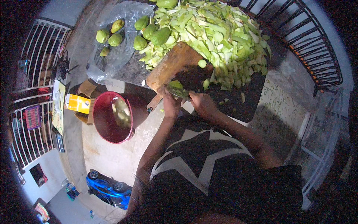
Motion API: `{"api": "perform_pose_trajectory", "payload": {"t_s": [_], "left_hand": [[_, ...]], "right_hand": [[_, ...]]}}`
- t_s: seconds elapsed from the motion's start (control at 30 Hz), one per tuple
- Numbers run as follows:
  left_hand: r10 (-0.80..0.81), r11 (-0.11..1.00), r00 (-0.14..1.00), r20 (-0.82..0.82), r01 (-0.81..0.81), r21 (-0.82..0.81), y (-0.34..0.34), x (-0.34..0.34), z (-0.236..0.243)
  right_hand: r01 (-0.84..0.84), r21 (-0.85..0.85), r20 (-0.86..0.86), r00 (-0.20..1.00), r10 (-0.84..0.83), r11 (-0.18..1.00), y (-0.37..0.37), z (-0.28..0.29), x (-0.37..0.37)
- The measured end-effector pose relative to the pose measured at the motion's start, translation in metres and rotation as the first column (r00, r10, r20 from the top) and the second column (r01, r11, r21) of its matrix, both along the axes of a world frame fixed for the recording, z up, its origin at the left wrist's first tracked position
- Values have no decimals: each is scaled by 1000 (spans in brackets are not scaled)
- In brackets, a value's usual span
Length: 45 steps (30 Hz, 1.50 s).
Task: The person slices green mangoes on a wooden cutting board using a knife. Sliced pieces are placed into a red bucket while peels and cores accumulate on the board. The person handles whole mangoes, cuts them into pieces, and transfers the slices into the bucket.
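Note:
Both my hands meet at the near edge of a brown wooden board (pixel 166 69). My left hand (pixel 172 106) is closed at its near left corner, beside a green piece of fruit or vegetable (pixel 176 85). From the other side comes my right hand (pixel 203 103), its fingers closed by a dark, thin, blade-like shape (pixel 178 92) that lies between the hands. Shadow hides exactly what each hand grips. Beyond the board rises a big heap of pale green cut pieces and peels (pixel 220 41). A round slice (pixel 202 63) rests on the board.
Whole green fruits (pixel 115 40) lie on a clear plastic bag (pixel 126 22) on the dark table (pixel 257 100). A red bucket (pixel 100 128) with pale pieces stands at left, near a yellow-and-white carton (pixel 79 103). A blue toy car (pixel 110 188) is on the floor. A dark metal rack (pixel 313 44) stands right.

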<state>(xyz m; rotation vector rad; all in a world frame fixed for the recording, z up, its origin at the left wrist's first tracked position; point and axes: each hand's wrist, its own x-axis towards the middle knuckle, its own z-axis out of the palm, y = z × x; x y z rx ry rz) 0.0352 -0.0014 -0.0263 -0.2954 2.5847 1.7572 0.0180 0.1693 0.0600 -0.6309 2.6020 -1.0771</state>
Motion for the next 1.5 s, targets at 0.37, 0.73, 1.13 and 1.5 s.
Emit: {"api": "perform_pose_trajectory", "payload": {"t_s": [0.37, 0.73, 1.13, 1.5], "left_hand": [[53, 955, 997, 52, -65, 289, 7, -7, 27], [12, 996, 1000, -8, -12, -85, 3, -3, 7], [45, 991, 998, 32, -41, -127, -2, -1, 61], [107, 987, 994, 9, -108, 121, -2, 9, 30]], "right_hand": [[19, 69, -38, 999, -17, 997, -15, -14, -12], [-28, 200, 61, 998, 16, 979, -35, -64, -60], [-70, -54, -79, 995, 65, 996, -7, -28, -33], [44, 14, 47, 998, -45, 999, -16, -35, -21]]}}
